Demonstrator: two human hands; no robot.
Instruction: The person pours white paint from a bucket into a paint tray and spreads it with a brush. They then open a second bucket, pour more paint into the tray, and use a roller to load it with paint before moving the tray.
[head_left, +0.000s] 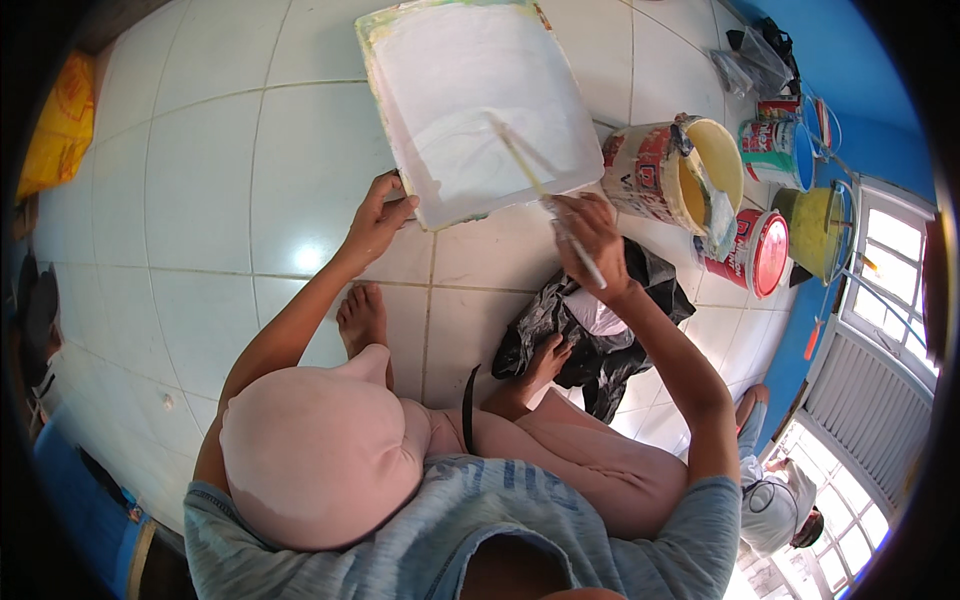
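— How many pots of paint are out on the floor (200,200)?

— Four that I can count: a cream bucket (670,170) just right of the tray, a red-lidded tin (752,252) lying on its side below it, a smaller can with a blue rim (785,150) behind, and a yellow-green pail (815,230) by the blue wall. One tray, one stick, one black plastic bag (600,330) — it lies crumpled by the bare feet.

— And the tray itself?

— One square white tray (450,80), tilted up off the tiles, its rim smeared green and yellow. Inside is white paint (thin, with curved swirl marks).

— The hands?

— The left hand (378,222) is closed around the tray's lower left corner, thumb over the rim. The right hand (590,235) has its fingers wrapped about a pale stick (535,175), whose far end rests in the white paint near the tray's lower right edge.

— Where does the tray sit?

— On the white floor tiles, straight ahead of the person's knees.
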